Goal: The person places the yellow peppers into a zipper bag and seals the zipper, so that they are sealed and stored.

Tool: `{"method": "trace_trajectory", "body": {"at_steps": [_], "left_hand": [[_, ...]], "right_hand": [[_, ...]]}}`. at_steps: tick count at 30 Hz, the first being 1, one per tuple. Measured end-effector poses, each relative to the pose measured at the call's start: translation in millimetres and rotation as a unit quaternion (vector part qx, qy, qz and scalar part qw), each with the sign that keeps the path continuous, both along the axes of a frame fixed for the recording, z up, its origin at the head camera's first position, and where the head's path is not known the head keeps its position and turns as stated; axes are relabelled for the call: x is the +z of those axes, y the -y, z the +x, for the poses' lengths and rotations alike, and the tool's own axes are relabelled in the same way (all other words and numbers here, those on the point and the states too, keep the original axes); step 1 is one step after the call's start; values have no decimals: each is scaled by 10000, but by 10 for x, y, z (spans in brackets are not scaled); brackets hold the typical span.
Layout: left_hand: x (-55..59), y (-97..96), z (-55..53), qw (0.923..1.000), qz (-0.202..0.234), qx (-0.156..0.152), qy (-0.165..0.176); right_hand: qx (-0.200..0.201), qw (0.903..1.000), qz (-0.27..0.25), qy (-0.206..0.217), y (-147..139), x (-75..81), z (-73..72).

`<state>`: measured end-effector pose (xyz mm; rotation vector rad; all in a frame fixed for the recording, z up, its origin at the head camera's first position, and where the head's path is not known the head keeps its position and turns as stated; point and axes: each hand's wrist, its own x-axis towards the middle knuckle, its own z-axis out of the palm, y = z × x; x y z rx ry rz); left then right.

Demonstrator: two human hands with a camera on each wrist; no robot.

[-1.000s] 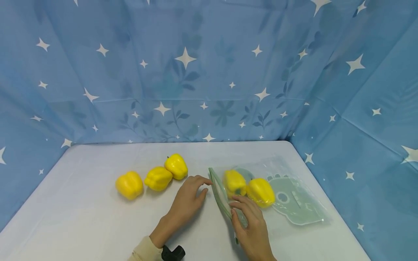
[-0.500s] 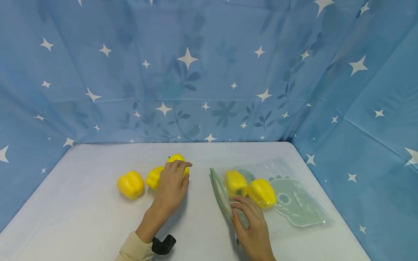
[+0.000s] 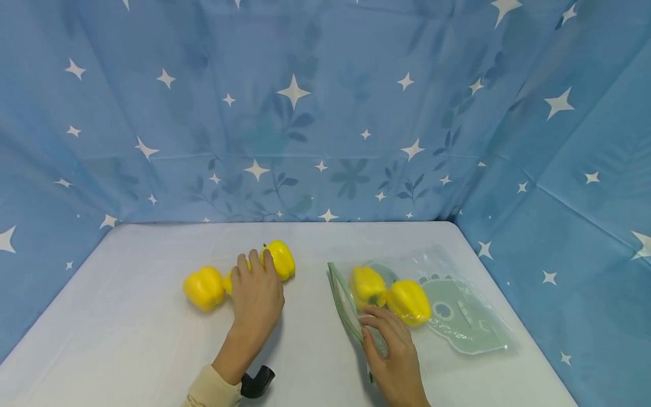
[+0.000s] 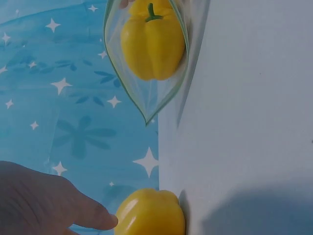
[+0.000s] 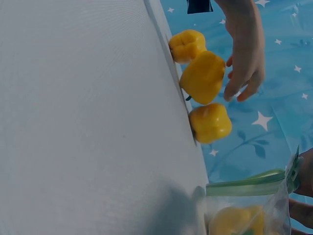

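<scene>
My left hand hovers over the middle one of three loose yellow bell peppers, hiding most of that pepper. In the right wrist view its fingers hang loosely bent above the middle pepper, with a gap between. One loose pepper lies to the left, another at the back right. My right hand pinches the near end of the green-edged mouth of a clear zip bag. Inside the bag lie two bell peppers, one by the opening and one deeper in.
A pale green cartoon print covers the bag's far part, which lies flat towards the right edge of the white table. Blue star-patterned curtains hang behind the table and along its right side.
My left hand has left the bag's mouth and moved left, passing over the back pepper to the middle one. The bag's mouth has narrowed. My right hand stays at the bag.
</scene>
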<state>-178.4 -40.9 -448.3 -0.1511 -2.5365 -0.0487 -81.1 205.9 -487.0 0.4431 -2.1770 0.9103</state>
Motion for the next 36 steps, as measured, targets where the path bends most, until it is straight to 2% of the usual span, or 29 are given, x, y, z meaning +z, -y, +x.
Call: {"method": "trace_trajectory", "body": {"at_steps": [3,7,11,17,22,30,36], "left_hand": [[18,16,-2,9996,-98,165,185],[51,56,9,9963,-114,426,736],[52,98,18,9910,-84,555,1211],[56,151,32,9862,-84,647,1523],[82,189,36,9840,27,548,1695],[109,248,4,9802,247,316,1940],[139,307,5,9775,379,150,2071]], "right_hand": [[1,9998,-42,200,2,9,11],[-2,9987,-104,508,1,16,23],[-5,9982,-100,586,-5,14,28],[-39,9978,-94,654,-1,17,38],[-40,9968,-111,789,-2,24,40],[16,9972,-93,736,-3,9,33],[12,9964,-106,845,-5,-2,39]]}}
